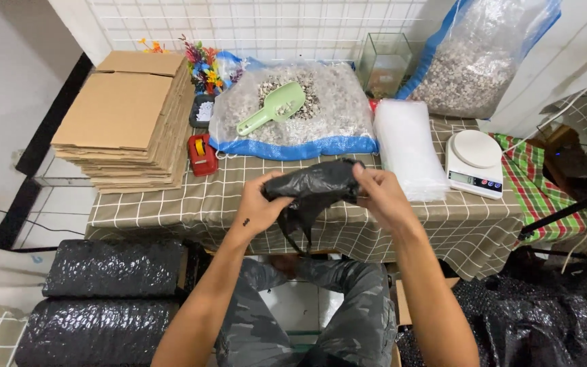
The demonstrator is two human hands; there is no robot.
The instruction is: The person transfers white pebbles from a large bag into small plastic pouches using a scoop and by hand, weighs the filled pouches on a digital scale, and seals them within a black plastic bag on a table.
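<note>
Both hands, left [261, 204] and right [380, 194], grip closed on a crinkled, glossy black plastic bag [310, 187].

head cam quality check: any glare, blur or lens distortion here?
Head view: even, soft light, faint shadows. Glare on the gravel bags and the black bubble wrap rolls. Wide-angle bending at the edges; the wall grid curves. Both hands, left hand and right hand, and the black bag are sharp, no motion blur.
</note>
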